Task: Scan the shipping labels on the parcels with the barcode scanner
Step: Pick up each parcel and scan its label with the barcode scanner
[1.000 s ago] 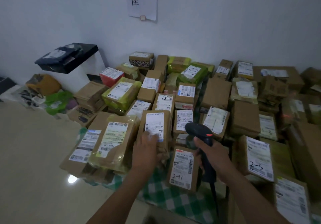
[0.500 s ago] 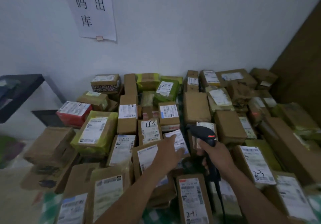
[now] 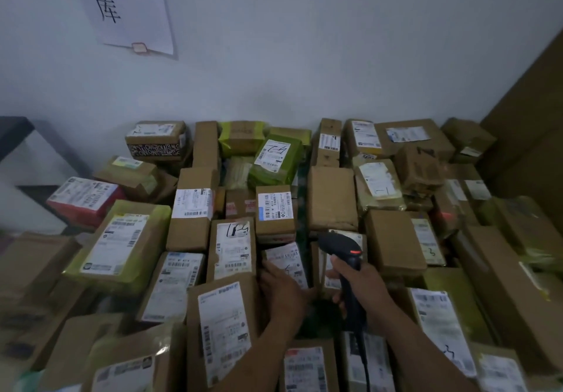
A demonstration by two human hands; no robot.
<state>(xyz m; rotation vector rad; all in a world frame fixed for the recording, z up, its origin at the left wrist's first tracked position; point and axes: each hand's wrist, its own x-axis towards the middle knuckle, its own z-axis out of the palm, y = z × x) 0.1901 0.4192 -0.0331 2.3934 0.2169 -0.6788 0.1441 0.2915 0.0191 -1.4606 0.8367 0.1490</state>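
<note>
A table is packed with brown and green-taped cardboard parcels, most with white shipping labels facing up. My right hand [image 3: 362, 282] grips the handle of a black barcode scanner [image 3: 342, 247] with a small orange mark, its head aimed down and left. My left hand [image 3: 281, 288] holds the lower left corner of a small tilted parcel [image 3: 288, 259] whose label has a handwritten mark, just left of the scanner head. A tall box [image 3: 233, 247] marked in black pen stands to the left of that parcel.
A white paper sign [image 3: 122, 5] with black characters hangs on the wall behind. A dark shelf [image 3: 15, 136] juts out at the left. A large brown board [image 3: 530, 136] leans at the right. Parcels cover the table to the wall.
The view moved closer and to the right over the pile. My left hand left the near box and now holds the small tilted parcel further back. The scanner moved forward with it.
</note>
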